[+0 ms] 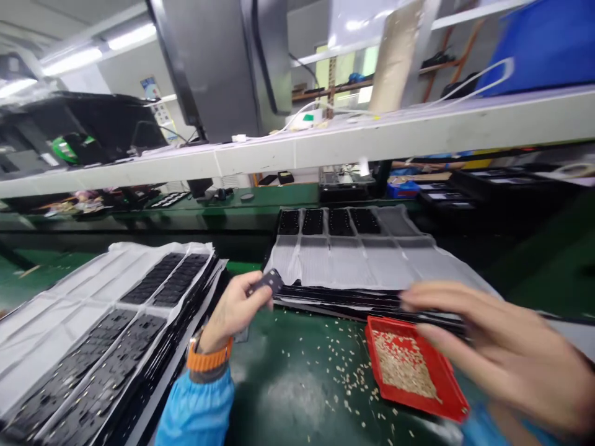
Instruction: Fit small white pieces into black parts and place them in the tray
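Note:
My left hand (pixel 239 306), with an orange watch band at the wrist, pinches a small flat black plastic piece (pixel 271 281) with pale spots. It is held over the green bench between two tray stacks. My right hand (pixel 506 347), somewhat blurred, hovers at the right above a red tray (pixel 449 378). Its thumb and fingers are apart, and nothing shows between them. Inside the red tray lies a heap of tiny pale bits (pixel 406 368). More of these bits are scattered on the bench to its left.
At the left, a tray stack (pixel 60 297) carries rows of black pieces (pixel 144 347) on white lining. Another lined stack (pixel 344 260) stands ahead, with several black pieces in its far row. A white shelf (pixel 325 145) crosses above the bench, bearing a monitor (pixel 223 68).

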A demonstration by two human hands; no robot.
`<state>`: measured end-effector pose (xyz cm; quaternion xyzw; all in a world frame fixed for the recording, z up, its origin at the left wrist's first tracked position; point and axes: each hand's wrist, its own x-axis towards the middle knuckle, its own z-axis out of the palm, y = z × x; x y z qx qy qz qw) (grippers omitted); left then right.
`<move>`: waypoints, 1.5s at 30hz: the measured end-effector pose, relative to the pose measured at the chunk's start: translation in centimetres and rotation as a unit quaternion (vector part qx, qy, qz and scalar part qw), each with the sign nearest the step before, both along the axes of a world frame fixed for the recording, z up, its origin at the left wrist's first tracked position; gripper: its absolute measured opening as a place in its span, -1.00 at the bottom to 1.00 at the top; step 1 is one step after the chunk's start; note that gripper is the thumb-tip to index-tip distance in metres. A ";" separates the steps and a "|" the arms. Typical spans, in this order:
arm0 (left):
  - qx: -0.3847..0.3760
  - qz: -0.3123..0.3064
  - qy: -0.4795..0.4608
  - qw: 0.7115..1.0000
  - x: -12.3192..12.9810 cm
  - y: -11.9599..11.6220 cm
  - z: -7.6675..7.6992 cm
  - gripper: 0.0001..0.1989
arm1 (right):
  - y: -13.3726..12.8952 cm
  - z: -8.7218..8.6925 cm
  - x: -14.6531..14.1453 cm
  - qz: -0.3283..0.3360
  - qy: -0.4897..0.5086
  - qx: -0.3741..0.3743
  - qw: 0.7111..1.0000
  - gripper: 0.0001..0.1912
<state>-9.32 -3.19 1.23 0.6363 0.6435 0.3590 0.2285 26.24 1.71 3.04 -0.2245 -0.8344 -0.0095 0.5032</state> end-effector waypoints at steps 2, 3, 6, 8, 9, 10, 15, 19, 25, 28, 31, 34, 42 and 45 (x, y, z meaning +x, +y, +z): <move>-0.004 -0.097 -0.088 0.991 3.6 -0.7 1.3 -0.74 | -0.6 0.3 -2.7 0.050 -0.048 0.010 0.998 -0.81; -0.008 -0.135 -0.134 0.982 5.2 -0.8 1.6 -0.74 | -0.7 0.0 -4.0 0.061 -0.038 0.012 0.997 -0.77; -0.007 -0.194 -0.247 0.949 8.3 -0.3 1.3 -0.75 | 0.0 -1.4 -6.9 0.101 0.015 0.048 0.994 -0.73; -0.009 -0.197 -0.291 0.936 9.0 0.3 0.5 -0.74 | 0.5 -2.3 -7.8 0.116 0.037 0.070 0.990 -0.74; -0.012 -0.191 -0.303 0.934 9.0 0.6 0.0 -0.72 | 0.7 -2.6 -8.1 0.118 0.042 0.078 0.989 -0.75; -0.012 -0.183 -0.306 0.934 8.8 0.7 -0.4 -0.70 | 0.9 -2.8 -8.2 0.117 0.045 0.085 0.989 -0.75; 0.034 -0.128 -0.243 0.961 7.9 0.4 -1.0 -0.65 | 1.2 -2.9 -8.5 0.106 0.046 0.105 0.988 -0.72; 0.075 -0.099 -0.175 0.977 8.1 0.1 -0.3 -0.66 | 1.1 -2.8 -8.5 0.093 0.015 0.115 0.989 -0.69; 0.114 -0.089 -0.072 0.987 7.9 -0.2 0.1 -0.65 | 0.7 -2.7 -8.1 0.102 -0.027 0.107 0.989 -0.71; 0.114 -0.101 -0.039 0.988 7.9 -0.3 0.5 -0.65 | 0.7 -2.3 -8.0 0.112 -0.044 0.107 0.987 -0.78; 0.119 -0.115 -0.014 0.986 7.9 -0.5 0.8 -0.64 | 0.6 -2.0 -8.2 0.125 -0.053 0.108 0.985 -0.87; 0.116 -0.134 -0.015 0.984 7.7 -0.5 0.9 -0.61 | 0.4 -2.1 -8.4 0.128 -0.061 0.095 0.985 -0.87; 0.057 -0.134 -0.175 0.974 7.4 0.1 0.8 -0.70 | 0.1 -3.0 -8.4 0.091 0.079 0.099 0.988 -0.79; 0.051 -0.151 -0.172 0.972 7.8 0.1 0.8 -0.66 | -0.2 -2.7 -8.8 0.062 0.095 0.051 0.992 -0.75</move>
